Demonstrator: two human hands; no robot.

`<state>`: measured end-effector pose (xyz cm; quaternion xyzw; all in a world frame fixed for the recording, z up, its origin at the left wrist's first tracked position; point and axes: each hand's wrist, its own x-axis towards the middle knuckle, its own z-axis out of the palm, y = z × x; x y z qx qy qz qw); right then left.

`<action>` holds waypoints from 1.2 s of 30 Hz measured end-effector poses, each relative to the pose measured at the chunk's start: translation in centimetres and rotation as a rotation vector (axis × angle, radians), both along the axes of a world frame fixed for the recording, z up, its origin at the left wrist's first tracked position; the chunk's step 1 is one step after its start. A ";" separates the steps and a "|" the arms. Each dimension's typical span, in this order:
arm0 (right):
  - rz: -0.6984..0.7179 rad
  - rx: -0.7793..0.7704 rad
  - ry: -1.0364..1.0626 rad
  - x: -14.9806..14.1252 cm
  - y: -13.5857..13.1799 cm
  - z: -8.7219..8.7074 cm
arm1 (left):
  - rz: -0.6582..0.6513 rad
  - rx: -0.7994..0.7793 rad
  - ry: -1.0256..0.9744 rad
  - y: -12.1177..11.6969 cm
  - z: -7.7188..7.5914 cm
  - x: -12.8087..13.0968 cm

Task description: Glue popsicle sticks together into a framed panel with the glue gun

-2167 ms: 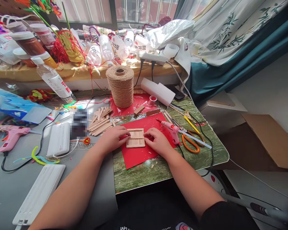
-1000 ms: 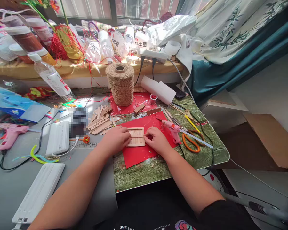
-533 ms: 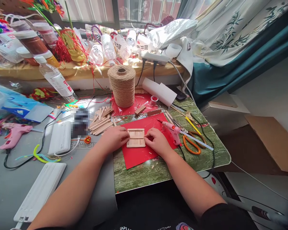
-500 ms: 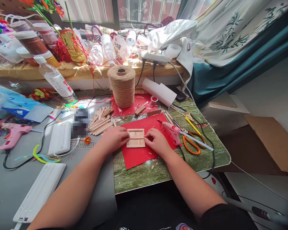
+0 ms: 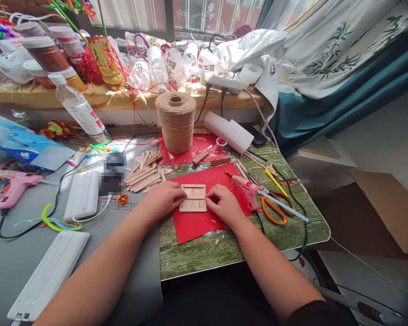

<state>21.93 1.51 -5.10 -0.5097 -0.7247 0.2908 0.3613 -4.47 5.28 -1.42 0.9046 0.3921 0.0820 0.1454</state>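
A small square panel of wooden craft sticks (image 5: 192, 206) lies flat on a red sheet (image 5: 190, 231). Across its middle runs a narrow craft stick (image 5: 195, 197), level with my fingertips. My left hand (image 5: 165, 199) pinches this stick at its left end, fingers closed at the panel's edge. At the other end my right hand (image 5: 223, 202) has thumb and forefinger closed on it. Fingertips partly cover both ends, so I cannot tell whether the stick is fixed to the panel. To the right, a pink glue gun (image 5: 246, 190) rests on the red sheet's edge.
Orange-handled scissors (image 5: 274, 213) and a yellow tool (image 5: 275, 181) lie right of the glue gun. Behind are a twine spool (image 5: 176, 124) and a white roll (image 5: 228, 132). Loose craft sticks (image 5: 144, 174) are piled left. Another pink glue gun (image 5: 15, 185) and power strips (image 5: 49, 278) lie farther left.
The camera view has shifted slightly. Both hands stay at the sides of the panel, still pinching the cross stick; little else differs.
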 end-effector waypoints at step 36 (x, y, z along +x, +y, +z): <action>-0.488 -0.127 0.117 8.9 -3.5 1.7 | 0.039 -0.132 -0.102 0.6 -0.5 -0.2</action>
